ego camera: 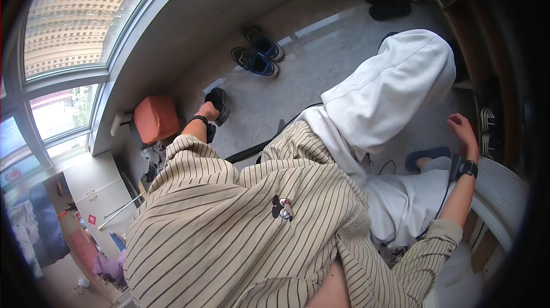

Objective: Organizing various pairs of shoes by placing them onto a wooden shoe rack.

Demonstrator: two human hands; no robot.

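On the left, my left hand (208,111) grips a black shoe (220,104) by its side, close to the grey floor. Part of another dark shoe (210,132) shows beneath my wrist. Nothing is in my right hand (462,129); its fingers are loosely bent and apart, beside the shoe rack on the right. Black shoes with white stripes (488,119) sit in that rack, nearest to this hand. A pair of blue and black sneakers (256,62) stands on the floor ahead, by the wall.
Several dark shoes (389,3) lie at the far end of the floor (318,63). An orange box-shaped object (155,119) stands by the wall at left. A black bar (247,152) runs beside my body. White cabinets (96,194) and windows (64,110) are on the left.
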